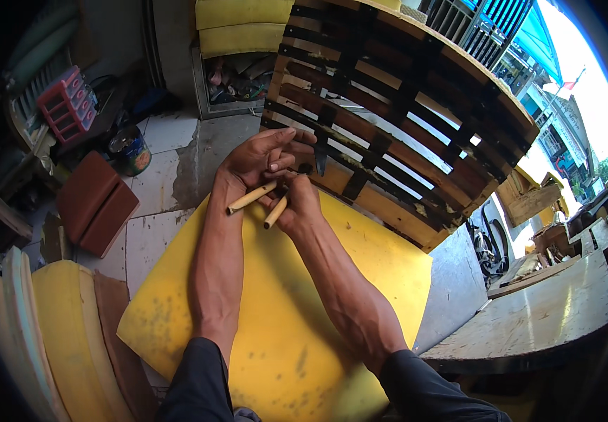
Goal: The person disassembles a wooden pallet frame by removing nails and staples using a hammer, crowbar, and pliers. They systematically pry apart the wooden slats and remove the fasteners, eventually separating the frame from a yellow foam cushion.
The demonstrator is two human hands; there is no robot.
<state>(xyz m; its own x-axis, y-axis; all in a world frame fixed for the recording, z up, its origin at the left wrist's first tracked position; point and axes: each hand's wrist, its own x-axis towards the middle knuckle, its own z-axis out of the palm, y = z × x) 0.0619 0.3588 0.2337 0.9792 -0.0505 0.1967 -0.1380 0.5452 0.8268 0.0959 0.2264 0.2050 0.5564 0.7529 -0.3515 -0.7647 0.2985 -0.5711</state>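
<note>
My right hand (298, 202) is closed around a two-handled tool, perhaps pincers, with pale yellow handles (248, 199). The handle ends point back toward me, spread apart, and the tool's head is hidden by my fingers. Just to the left and beyond, my left hand (265, 153) is turned partly palm up, its fingers curled and its thumb along the top. Whatever its fingers hold is too small or hidden to name. Both hands are at the near left edge of a wooden frame (402, 126) crossed with dark straps, which leans upright. A dark pointed piece (321, 160) shows beside my fingers.
Under my forearms lies a large yellow foam sheet (269, 316) with dark specks. Foam slabs (72, 316) stand at the lower left. A brown cushion (96, 204), a paint can (130, 150) and a pink rack (68, 105) are at left. A worn tabletop (536, 323) juts in at right.
</note>
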